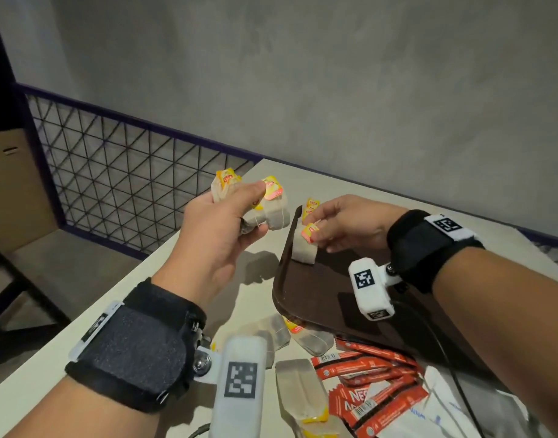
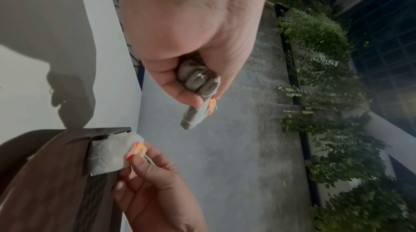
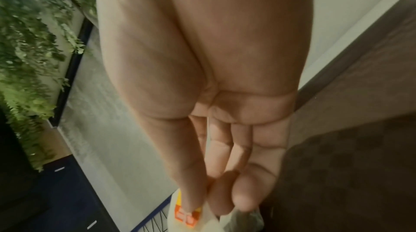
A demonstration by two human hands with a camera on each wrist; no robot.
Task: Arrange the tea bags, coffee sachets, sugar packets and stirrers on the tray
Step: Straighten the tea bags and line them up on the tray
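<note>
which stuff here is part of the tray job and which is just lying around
Part of the job:
- brown tray
- tea bags in left hand
- tea bag in right hand
- loose tea bags
- red coffee sachets

Just there:
- cardboard box
- wire fence

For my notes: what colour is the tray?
Dark brown tray, with a faint woven pattern; the head view shows it best.

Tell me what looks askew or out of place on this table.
The brown tray sits on top of loose tea bags and red coffee sachets at its near edge, so they are pinned underneath rather than arranged on it.
</note>
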